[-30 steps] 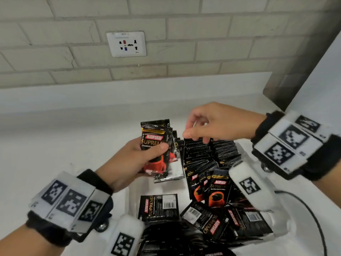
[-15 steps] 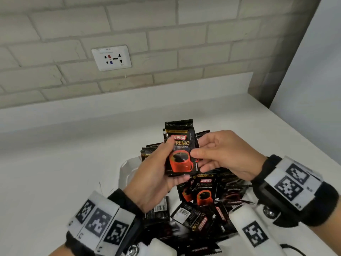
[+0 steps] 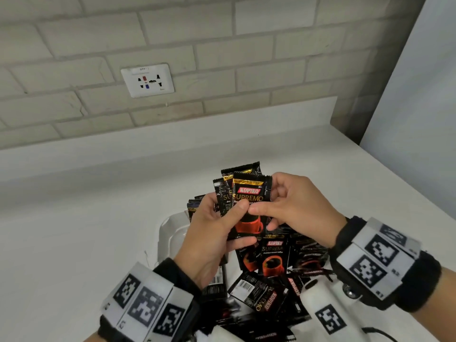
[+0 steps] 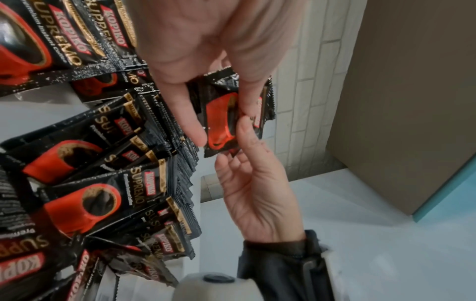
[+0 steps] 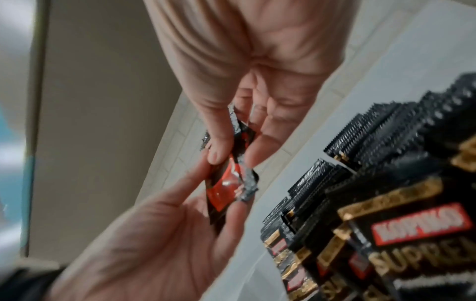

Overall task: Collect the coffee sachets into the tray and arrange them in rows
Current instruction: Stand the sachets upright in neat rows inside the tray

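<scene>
three sachets at least are fanned upright in the left hand [image 3: 212, 240], held above the tray [image 3: 167, 233]; an exact count of the fan is not possible, since the rear ones are mostly hidden. front sachet [image 3: 249, 208]: long axis vertical, printed face toward the head camera, "kopiko supremo" reading upright, serrated top edge up, red cup at the lower half. left thumb lies across its face, left fingers curled behind the fan. right hand [image 3: 293, 206] pinches the same front sachet on its right side, thumb on the face, fingers behind; thumb tips of the two hands nearly meet.

two standing rows of sachets [image 4: 165, 130] sit in the tray, packed on edge, serrated tops up; too tightly packed to count. one loose pile [image 3: 269, 287] lies toward the tray's near end, sachets flat or tilted and pointing several ways, some with barcode backs up; number unclear, roughly ten or more visible.

tray is white and rests on the white counter [image 3: 86, 218], toward its right side and near edge. one wall socket [image 3: 147, 80] on the brick wall behind the counter's far edge.
</scene>
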